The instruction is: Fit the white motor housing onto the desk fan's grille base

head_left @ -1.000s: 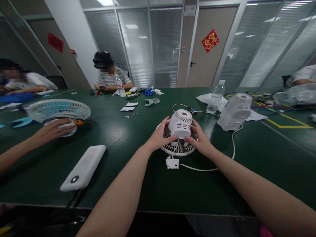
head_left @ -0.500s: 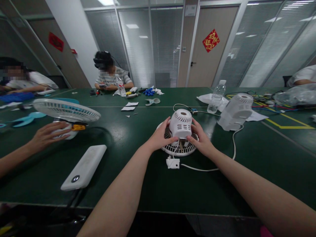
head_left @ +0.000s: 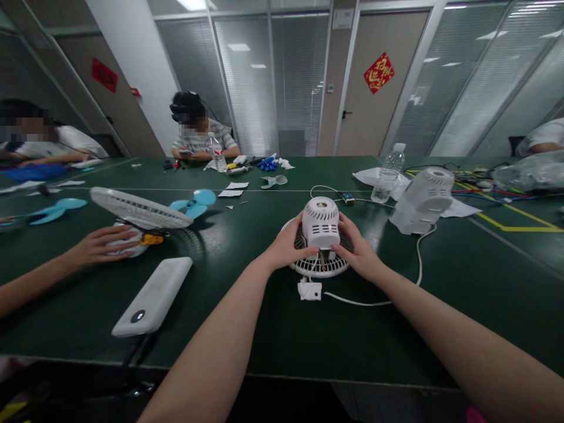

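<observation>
A white vented fan motor housing (head_left: 321,222) is held between my two hands, above a round white fan grille (head_left: 321,270) lying on the table. My left hand (head_left: 288,245) grips the housing's left side, its thumb along the lower front edge. On the opposite side my right hand (head_left: 358,247) is closed around it in the same way. Dark and brownish parts show in the gap under the housing's front; the rest inside is hidden. Just in front of the grille rests a small white plastic box (head_left: 309,290). A white cable (head_left: 359,304) runs right from beside it.
At left, a co-worker's hand (head_left: 103,244) holds another fan's base, near a blue fan blade (head_left: 197,204). A white power bank (head_left: 154,296) lies nearer. To the right stand another white housing (head_left: 423,200) and a plastic bottle (head_left: 388,173). A small circuit board (head_left: 348,198) lies behind my hands.
The co-worker's fan has tilted and shifted right, and its blue blade now shows to the right of the grille. My hands and the housing have barely moved.
</observation>
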Tool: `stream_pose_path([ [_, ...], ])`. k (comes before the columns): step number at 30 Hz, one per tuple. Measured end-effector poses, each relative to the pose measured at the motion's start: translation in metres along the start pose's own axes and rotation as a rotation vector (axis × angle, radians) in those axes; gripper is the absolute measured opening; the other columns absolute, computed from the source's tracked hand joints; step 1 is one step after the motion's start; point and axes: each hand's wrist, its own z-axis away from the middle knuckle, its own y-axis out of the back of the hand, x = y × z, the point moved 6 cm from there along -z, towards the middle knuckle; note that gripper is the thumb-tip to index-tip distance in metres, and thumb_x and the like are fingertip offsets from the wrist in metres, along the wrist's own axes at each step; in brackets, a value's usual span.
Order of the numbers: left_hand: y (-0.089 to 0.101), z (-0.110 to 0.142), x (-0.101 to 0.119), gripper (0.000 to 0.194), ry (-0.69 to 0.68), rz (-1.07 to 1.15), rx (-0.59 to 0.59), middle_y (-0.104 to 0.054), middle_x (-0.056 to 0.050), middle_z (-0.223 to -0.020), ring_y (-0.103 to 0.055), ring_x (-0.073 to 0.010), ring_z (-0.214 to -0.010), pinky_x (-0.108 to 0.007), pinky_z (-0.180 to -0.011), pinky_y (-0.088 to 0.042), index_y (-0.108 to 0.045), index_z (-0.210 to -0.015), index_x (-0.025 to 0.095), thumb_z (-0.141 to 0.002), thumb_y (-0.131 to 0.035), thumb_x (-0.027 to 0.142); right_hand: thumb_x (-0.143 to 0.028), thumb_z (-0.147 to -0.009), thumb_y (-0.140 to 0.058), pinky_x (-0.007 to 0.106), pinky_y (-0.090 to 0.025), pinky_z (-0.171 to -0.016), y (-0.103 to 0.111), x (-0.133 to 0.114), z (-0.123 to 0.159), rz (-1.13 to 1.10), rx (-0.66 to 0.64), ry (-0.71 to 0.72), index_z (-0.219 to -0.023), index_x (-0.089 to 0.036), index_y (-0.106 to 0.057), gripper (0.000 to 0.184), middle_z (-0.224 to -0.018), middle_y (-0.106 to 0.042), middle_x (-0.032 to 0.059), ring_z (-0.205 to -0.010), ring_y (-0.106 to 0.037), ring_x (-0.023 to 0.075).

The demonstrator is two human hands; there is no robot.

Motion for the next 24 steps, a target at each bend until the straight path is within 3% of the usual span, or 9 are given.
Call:
stream_pose_path([
  [15, 0.002, 0.003, 0.001, 0.101, 0.067, 0.125, -0.083, -0.029, -0.012, -0.154, -0.030, -0.0341, -0.140, -0.057, -0.114, -0.025, -0.014, -0.150, 0.028, -0.070, -0.075, 0.041, -0.040, -0.088, -0.061, 0.055, -0.028, -0.115, 0.002, 0.009, 0.001, -0.003, -0.060, -0.026, -0.152, -0.035, -0.011, 0.082, -0.151, -0.036, 0.0037, -0.139, -0.035, 0.0269],
  [19, 0.004, 0.003, -0.001, 0.102, 0.086, 0.120, -0.079, -0.031, -0.013, -0.153, -0.033, -0.0353, -0.138, -0.061, -0.112, -0.028, -0.016, -0.150, 0.029, -0.069, -0.077, 0.039, -0.038, -0.088, -0.060, 0.057, -0.027, -0.115, 0.004, 0.010, 0.001, -0.010, -0.083, -0.020, -0.152, -0.037, -0.011, 0.081, -0.153, -0.032, 0.0010, -0.139, -0.033, 0.0274],
  [24, 0.005, 0.003, -0.001, 0.100, 0.072, 0.133, -0.064, -0.034, -0.012, -0.151, -0.035, -0.0352, -0.138, -0.062, -0.112, -0.028, -0.019, -0.149, 0.030, -0.068, -0.078, 0.034, -0.034, -0.087, -0.061, 0.059, -0.027, -0.114, 0.004, 0.013, 0.000, -0.021, -0.060, -0.038, -0.151, -0.038, -0.012, 0.081, -0.149, -0.038, 0.0012, -0.139, -0.034, 0.0272],
])
